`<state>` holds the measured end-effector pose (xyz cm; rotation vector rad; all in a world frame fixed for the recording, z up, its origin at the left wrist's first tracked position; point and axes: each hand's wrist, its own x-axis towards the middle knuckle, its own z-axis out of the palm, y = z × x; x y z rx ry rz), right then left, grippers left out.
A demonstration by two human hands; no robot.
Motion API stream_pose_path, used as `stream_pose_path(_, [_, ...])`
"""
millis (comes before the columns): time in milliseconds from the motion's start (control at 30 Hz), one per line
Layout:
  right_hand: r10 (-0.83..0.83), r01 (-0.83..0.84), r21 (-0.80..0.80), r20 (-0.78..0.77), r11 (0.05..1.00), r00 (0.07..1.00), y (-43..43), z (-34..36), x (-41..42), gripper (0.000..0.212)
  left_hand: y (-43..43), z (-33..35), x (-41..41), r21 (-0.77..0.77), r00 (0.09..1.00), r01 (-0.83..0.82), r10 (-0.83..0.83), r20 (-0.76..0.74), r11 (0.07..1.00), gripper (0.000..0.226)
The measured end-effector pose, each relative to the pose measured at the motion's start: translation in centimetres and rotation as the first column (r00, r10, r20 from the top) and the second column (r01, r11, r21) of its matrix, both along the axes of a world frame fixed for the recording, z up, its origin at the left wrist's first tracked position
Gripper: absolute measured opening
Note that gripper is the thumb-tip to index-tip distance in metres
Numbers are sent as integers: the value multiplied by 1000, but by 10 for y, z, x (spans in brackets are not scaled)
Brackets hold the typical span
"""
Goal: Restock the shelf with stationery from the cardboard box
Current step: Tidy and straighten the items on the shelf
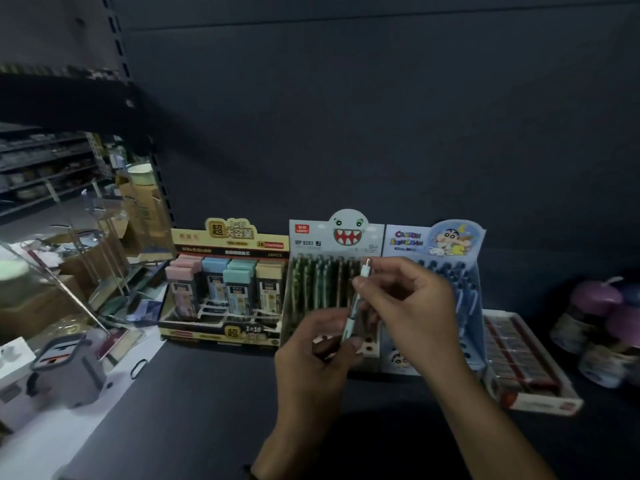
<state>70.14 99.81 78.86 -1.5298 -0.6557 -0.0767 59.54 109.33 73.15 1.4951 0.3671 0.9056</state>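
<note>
A slim white mechanical pencil [364,273] with a metal cap stands nearly upright in front of the monster-face display box [332,237] of green pencils. My right hand [412,306] pinches its upper part. My left hand [311,358] grips its lower end, together with what looks like another dark pencil. Both hands hover just above the dark shelf [214,393]. Open cardboard boxes [86,258] lie on the floor at the left.
A yellow display of pastel lead cases [225,289] stands left of the monster box, a blue cartoon pen display [446,244] to its right. Further right lie a flat red-and-white tray [526,365] and purple-lidded jars [602,327]. A grey box [65,372] sits at the lower left.
</note>
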Motion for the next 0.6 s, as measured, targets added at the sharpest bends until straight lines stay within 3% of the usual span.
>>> stream_pose_path(100, [-72, 72, -10, 38, 997, 997, -21, 1, 6, 25, -11, 1, 12, 63, 996, 33, -27, -86, 997, 35])
stream_pose_path(200, [-147, 148, -2, 91, 989, 985, -46, 2, 17, 32, -18, 2, 16, 328, 980, 53, 14, -199, 943, 35])
stream_pose_path(300, [-213, 223, -40, 178, 974, 961, -66, -3, 31, 38, -21, -6, 19, 551, 949, 127, 61, -310, 825, 33])
stream_pose_path(400, [-283, 319, -103, 261, 942, 923, -70, -9, 36, 41, -20, -22, 22, 758, 923, 151, 184, -338, 635, 30])
stream_pose_path(500, [-302, 364, -167, 310, 916, 901, -66, -12, 29, 46, -18, -28, 26, 813, 906, 142, 257, -336, 564, 31])
stream_pose_path(600, [-282, 372, -193, 375, 908, 883, -59, -16, 25, 35, -16, -32, 27, 841, 900, 162, 272, -340, 517, 29])
